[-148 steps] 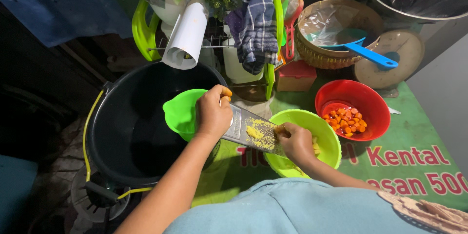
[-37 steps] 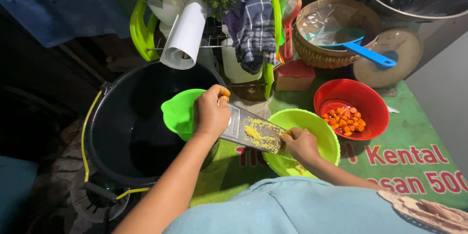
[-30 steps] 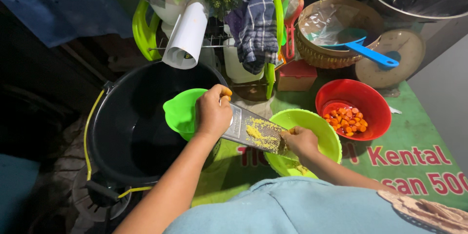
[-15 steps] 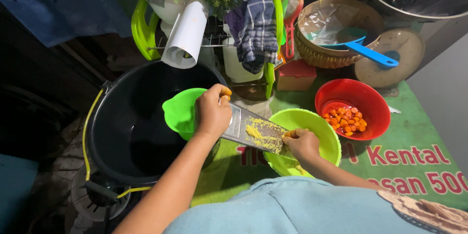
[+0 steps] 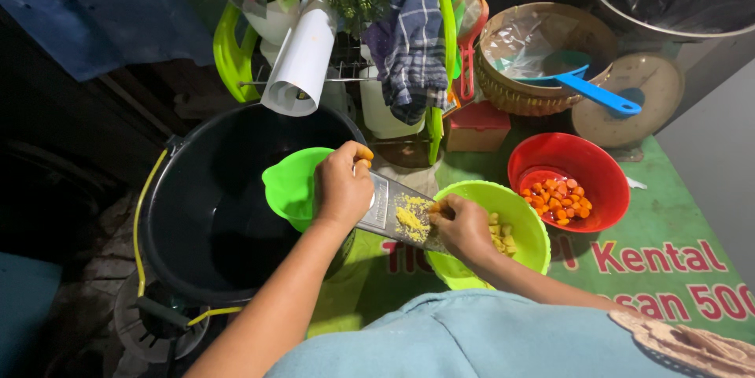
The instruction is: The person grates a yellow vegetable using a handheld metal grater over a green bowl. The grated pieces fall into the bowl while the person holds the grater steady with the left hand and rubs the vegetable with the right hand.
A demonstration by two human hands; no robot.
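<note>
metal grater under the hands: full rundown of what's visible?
The flat silvery metal grater is a narrow rectangular plate, tilted, slanting from the left hand, which grips its upper end, down to the rim of the lime-green plastic bowl. Yellow grated shreds cling to its face. The right hand presses a small yellow piece against its lower end. Its underside and handle are hidden.
</note>
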